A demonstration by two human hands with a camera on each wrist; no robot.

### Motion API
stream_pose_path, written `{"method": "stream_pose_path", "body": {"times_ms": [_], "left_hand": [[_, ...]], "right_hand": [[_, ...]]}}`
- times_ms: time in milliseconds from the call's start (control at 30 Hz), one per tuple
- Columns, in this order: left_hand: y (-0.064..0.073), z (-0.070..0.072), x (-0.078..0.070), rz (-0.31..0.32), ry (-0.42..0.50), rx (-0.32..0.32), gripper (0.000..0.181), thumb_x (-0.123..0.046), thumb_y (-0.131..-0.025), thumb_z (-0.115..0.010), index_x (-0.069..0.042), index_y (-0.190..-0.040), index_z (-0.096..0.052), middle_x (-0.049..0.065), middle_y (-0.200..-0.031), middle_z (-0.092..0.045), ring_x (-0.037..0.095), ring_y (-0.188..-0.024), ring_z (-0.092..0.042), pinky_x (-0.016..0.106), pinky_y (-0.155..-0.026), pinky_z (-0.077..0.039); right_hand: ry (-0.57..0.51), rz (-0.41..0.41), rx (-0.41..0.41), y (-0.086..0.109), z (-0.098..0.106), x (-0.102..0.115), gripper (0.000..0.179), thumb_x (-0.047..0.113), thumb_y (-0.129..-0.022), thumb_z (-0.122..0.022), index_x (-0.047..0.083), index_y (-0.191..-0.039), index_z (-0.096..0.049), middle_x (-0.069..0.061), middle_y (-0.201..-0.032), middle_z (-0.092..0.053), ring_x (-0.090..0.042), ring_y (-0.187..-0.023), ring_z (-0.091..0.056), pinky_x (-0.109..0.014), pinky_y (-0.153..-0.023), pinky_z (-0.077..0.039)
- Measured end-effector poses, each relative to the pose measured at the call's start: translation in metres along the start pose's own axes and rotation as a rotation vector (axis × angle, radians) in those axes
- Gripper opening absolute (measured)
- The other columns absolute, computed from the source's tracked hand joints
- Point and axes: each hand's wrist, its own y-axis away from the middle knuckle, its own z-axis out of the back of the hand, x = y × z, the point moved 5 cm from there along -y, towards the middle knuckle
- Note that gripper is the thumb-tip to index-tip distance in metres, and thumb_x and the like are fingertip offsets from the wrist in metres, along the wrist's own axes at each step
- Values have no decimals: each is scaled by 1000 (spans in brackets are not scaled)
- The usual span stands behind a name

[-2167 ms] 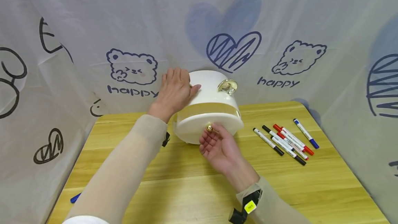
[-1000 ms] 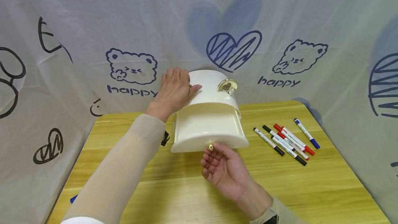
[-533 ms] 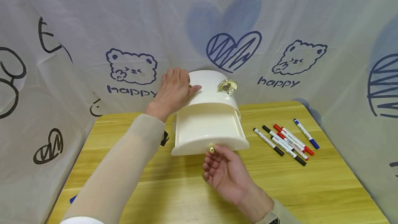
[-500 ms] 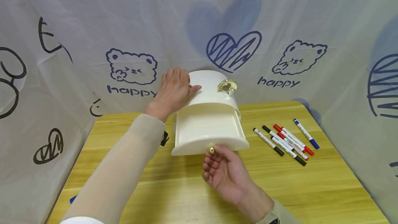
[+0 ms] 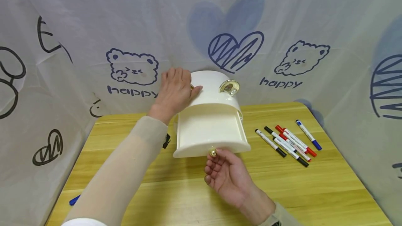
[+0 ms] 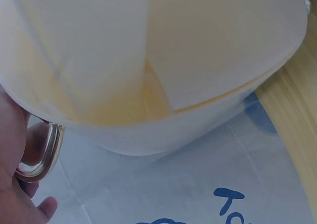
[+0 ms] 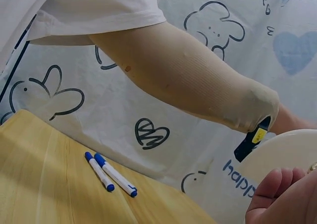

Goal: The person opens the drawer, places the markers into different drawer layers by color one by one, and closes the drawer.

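The white, round-topped plastic drawer [image 5: 211, 126] stands open, extending toward you from the glossy white, arch-shaped plastic box [image 5: 208, 97] on the yellow wood-grain worktop [image 5: 179, 191]. Its front edge lies across your line of sight, and its sliding axis runs between you and the box. The small, round gold knob [image 5: 213, 153] on its front sits just left of your right hand [image 5: 227, 179], the nearer one to it; those fingers are drawn in and appear to pinch the knob, with little gap. Any slide in or out, I judge, turns on that line. Your left hand [image 5: 174, 88] is at the box's left side; the left wrist view shows what the head view mostly covers, its fingers curled through a shiny, curved metal handle [image 6: 51, 152]. The head view shows a loose cluster of white markers with coloured caps [image 5: 296, 139] to the right, well apart from both hands, while the right wrist view reveals two white markers with blue caps [image 7: 117, 176].
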Motion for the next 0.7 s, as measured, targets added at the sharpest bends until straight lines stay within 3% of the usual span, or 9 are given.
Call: {"method": "stream_pose_path", "body": {"times_ms": [267, 700], "left_hand": [[1, -1, -1, -23, -40, -58, 54, -58, -105, -56, -8, -97, -36, 9, -93, -34, 31, -91, -31, 45, -87, -28], [3, -1, -2, -26, -18, -62, 53, -54, -105, -57, -7, -96, -36, 9, -91, -33, 31, -88, -31, 42, -84, -27]], "right_hand": [[16, 8, 11, -2, 2, -1, 24, 36, -105, -56, 17, -95, -67, 5, -93, -70, -10, -87, -62, -25, -81, -50], [20, 14, 17, -4, 5, -2, 22, 35, -105, -57, 17, -96, -67, 5, -96, -71, -10, -88, -64, -26, -81, -52]]}}
